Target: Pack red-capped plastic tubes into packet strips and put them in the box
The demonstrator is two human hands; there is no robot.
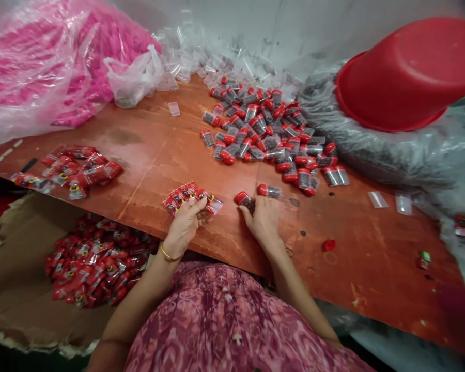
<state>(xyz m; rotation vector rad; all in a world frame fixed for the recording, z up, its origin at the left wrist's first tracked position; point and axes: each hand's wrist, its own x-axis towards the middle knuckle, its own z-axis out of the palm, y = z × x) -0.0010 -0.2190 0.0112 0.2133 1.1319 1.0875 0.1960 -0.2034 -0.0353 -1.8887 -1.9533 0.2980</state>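
Note:
My left hand (186, 223) is closed on a fan of flat red printed packets (182, 195), held just over the near part of the table; one packet with a clear end (214, 204) sticks out to the right. Beside it, my right hand (264, 219) has its fingers around a small clear container with a red cap (243, 199) and dark contents. A second such container (269, 191) lies just beyond the fingers of my right hand. Farther back spreads a heap of the same red-capped containers (251, 129).
Filled red packets (95, 173) lie at left on the orange-brown table (151, 139). Below, a cardboard box (19, 268) holds many more. Clear plastic pieces (178, 70) and a pink-filled bag (62, 62) stand behind. A red bucket (403, 72) rests upside down on a dark-filled bag (383, 155).

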